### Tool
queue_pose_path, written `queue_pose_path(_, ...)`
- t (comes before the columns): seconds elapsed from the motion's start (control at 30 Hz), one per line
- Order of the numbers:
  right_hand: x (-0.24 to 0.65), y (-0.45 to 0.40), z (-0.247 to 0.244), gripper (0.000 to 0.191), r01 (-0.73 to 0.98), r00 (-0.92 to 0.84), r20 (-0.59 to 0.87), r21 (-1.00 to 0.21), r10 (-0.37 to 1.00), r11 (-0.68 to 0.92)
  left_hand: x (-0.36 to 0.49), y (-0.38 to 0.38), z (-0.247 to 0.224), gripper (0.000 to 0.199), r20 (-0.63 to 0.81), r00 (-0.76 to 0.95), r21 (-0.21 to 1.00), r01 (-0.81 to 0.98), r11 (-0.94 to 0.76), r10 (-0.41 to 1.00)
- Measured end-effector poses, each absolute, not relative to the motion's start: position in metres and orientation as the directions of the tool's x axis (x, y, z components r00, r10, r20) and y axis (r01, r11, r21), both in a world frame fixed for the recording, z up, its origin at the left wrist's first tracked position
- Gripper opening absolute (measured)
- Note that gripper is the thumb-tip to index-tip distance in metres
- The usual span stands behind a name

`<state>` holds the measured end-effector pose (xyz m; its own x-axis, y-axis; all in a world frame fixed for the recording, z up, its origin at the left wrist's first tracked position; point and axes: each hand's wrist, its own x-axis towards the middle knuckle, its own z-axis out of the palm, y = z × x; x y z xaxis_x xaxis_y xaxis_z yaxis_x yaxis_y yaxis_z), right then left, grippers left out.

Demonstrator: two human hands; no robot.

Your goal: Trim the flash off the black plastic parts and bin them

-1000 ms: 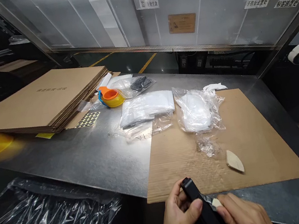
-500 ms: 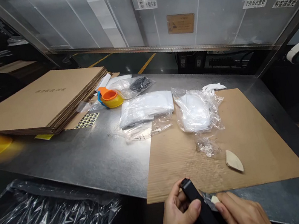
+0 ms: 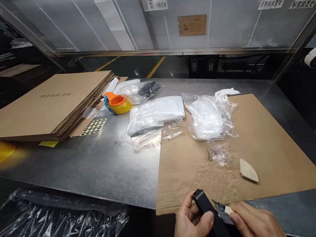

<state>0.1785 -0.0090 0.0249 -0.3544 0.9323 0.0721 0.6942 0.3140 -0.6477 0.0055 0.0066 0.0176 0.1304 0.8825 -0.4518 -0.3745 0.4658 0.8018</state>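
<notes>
At the bottom centre, my left hand is closed round a long black bar-shaped part. My right hand pinches a small knife with a pointed metal blade and a pale handle end, its blade beside the right side of the black part. Both hands are at the front edge of a flat cardboard sheet. A pale wedge-shaped piece lies on the sheet, above my right hand. Crumpled clear plastic rests to its left.
Bagged white items and another clear bag lie behind. At left are stacked cardboard, a tape roll with an orange holder, a sticker sheet and a black-lined bin. A translucent panel hangs over the back.
The knife blade shows more clearly, its tip now standing slightly apart from the black part. Both hands keep their grips, and the whole view has shifted slightly.
</notes>
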Motion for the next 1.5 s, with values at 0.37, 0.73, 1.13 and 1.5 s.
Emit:
queue_pose_path(0.37, 0.175, -0.01, 0.026, 0.029, 0.757, -0.372, 0.119, -0.536, 0.92, 0.375, 0.004, 0.005, 0.014, 0.07, -0.458, 0.163, 0.803, -0.346, 0.485, 0.874)
queue_pose_path(0.73, 0.174, -0.008, 0.024, 0.029, 0.78, -0.357, 0.185, -0.481, 0.916, 0.401, 0.005, 0.004, 0.011, 0.07, -0.45, 0.158, 0.81, -0.344, 0.476, 0.879)
queue_pose_path(1.13, 0.179, 0.002, 0.006, 0.038, 0.603, -0.204, -0.143, -0.798, 0.968, 0.009, 0.008, 0.008, 0.022, 0.054, -0.418, 0.2, 0.788, -0.406, 0.463, 0.886)
queue_pose_path(1.5, 0.157, 0.026, 0.025, 0.04, -0.049, -0.434, -0.331, -0.92, 0.838, -0.389, 0.006, 0.005, 0.013, 0.051, -0.321, 0.383, 0.754, -0.45, 0.478, 0.867)
